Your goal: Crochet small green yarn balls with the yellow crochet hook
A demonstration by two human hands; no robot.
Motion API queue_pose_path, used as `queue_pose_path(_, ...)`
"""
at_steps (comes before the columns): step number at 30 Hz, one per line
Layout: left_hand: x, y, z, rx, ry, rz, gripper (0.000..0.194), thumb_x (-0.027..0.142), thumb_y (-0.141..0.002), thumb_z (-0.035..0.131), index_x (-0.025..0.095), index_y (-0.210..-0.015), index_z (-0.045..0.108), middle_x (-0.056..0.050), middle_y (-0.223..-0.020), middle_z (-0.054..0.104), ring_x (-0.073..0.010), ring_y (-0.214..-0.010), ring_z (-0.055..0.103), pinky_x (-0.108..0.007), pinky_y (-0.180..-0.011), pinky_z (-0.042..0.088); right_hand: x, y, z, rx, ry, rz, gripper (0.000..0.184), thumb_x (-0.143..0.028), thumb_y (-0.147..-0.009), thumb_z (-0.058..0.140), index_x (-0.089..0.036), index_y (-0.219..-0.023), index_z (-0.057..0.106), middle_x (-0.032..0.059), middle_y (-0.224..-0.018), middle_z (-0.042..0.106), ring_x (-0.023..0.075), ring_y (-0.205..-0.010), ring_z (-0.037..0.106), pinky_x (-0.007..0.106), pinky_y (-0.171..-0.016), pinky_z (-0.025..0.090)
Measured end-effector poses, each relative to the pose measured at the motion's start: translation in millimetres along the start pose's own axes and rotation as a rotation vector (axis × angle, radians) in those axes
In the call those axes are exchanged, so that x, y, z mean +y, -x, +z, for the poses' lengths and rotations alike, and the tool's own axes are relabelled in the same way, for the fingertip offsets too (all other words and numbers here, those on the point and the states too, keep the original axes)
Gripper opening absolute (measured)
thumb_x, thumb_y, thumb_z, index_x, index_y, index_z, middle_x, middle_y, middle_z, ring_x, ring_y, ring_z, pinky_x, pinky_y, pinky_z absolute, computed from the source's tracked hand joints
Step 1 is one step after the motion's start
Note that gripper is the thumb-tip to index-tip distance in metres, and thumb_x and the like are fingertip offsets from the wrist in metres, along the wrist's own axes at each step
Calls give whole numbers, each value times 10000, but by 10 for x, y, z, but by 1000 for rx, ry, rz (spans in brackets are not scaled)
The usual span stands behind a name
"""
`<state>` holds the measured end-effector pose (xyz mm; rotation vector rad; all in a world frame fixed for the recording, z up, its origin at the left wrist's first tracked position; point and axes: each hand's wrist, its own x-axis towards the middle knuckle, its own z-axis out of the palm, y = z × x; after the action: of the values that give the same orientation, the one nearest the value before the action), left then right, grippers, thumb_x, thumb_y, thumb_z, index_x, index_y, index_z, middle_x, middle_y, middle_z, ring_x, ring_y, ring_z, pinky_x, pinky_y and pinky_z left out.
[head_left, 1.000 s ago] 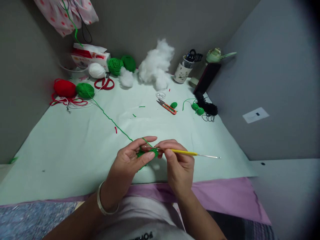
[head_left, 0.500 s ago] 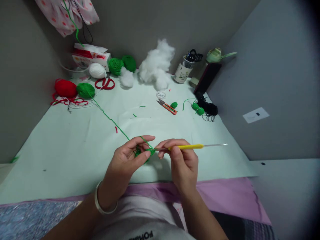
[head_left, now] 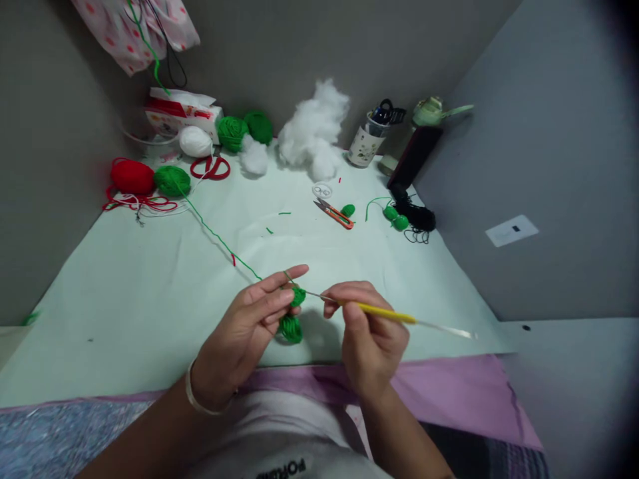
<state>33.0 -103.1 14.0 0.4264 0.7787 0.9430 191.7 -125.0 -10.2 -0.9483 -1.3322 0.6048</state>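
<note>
My left hand point(head_left: 259, 313) pinches a small green crochet piece point(head_left: 298, 297) between thumb and fingers, its index finger stretched out with green yarn over it. A second green lump point(head_left: 290, 329) of the work hangs below those fingers. In my right hand point(head_left: 372, 326) is a yellow-handled crochet hook point(head_left: 387, 313), held like a pen. The hook's thin left tip reaches the green piece; its other metal end points right and slightly down. From my left hand, the working yarn point(head_left: 219, 238) runs across the table to a green yarn ball point(head_left: 172, 181).
Orange thread snips point(head_left: 333, 214) lie mid-table near a small green oval point(head_left: 348, 210). Joined green balls point(head_left: 395, 218) and black yarn point(head_left: 417, 216) sit to the right. Behind are white stuffing point(head_left: 314, 133), red scissors point(head_left: 210, 168), red yarn point(head_left: 132, 176) and a pen cup point(head_left: 366, 143).
The crochet piece has turned in my left hand, and more of it shows below the fingers. My right hand has shifted slightly right, and the hook's right end has tilted down.
</note>
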Motion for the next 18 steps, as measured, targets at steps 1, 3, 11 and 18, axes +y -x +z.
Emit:
queue_pose_path(1,1,1,-7,6,-29,28,374,225,-829,816,187,-1201,808,12,-763,606,-113,-690,533,-220,-690,460,-3,-24,2,28,-106,89,199,-201,-1036,575,-250,-1033,768,41,-882,740,165,-701,675,315,-611,580)
queue_pose_path(3,-19,4,-19,-19,-104,74,382,235,-830,817,213,-1211,806,-7,-830,642,-135,-748,560,-238,-703,454,2,-58,14,30,-244,205,179,-266,-1032,599,-231,-962,760,36,-848,720,149,-658,650,289,-572,561)
queue_pose_path(11,-86,8,-53,-9,-287,183,351,285,-869,817,290,-1220,800,-1,-907,683,-139,-811,559,-237,-724,424,-2,-2,24,-69,-120,123,172,-211,-1015,637,-262,-1047,798,45,-948,766,178,-838,695,338,-744,586)
queue_pose_path(18,-4,-22,-38,-141,-68,-58,433,248,-878,778,219,-1309,745,-29,-859,688,-188,-851,621,-301,-820,453,25,-97,-28,20,-416,373,153,-325,-988,685,-230,-925,789,21,-825,736,123,-624,657,260,-590,566)
